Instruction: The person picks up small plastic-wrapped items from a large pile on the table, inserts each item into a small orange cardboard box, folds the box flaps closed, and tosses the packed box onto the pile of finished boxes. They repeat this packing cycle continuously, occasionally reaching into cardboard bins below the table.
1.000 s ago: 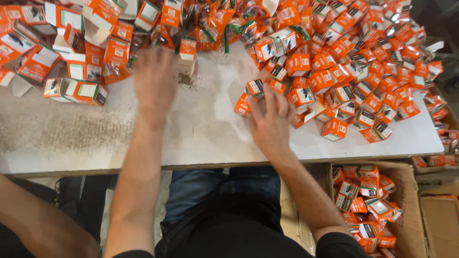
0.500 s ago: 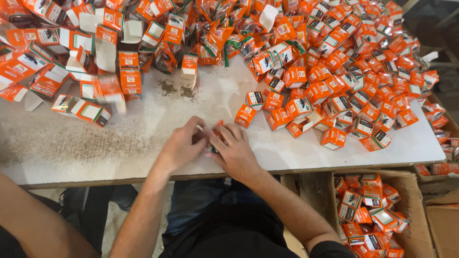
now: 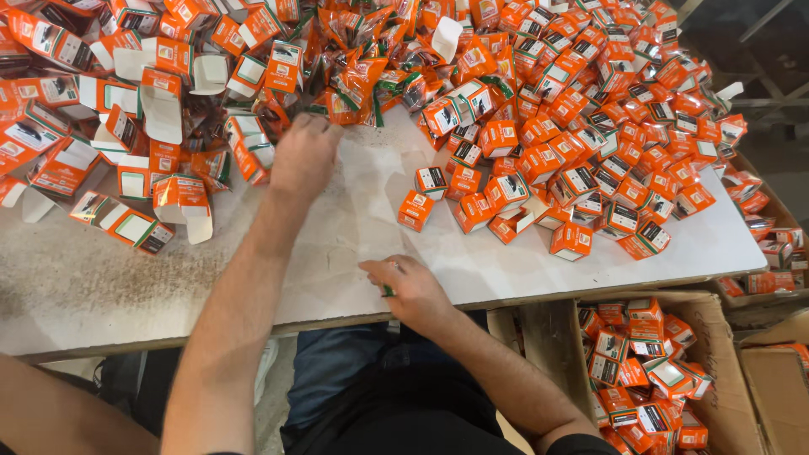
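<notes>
Your left hand reaches across the white table into the heap of orange packets, fingers curled among them; whether it grips one cannot be told. The packets lie straight ahead of it, well apart from your right hand, which rests near the table edge, closed on a small, mostly hidden object. Finished boxes lie rightward.

Bright, even overhead light – shadows stay soft and short beneath the fingers of the left hand. Those fingertips blur slightly; edges bow with wide-angle distortion.
</notes>
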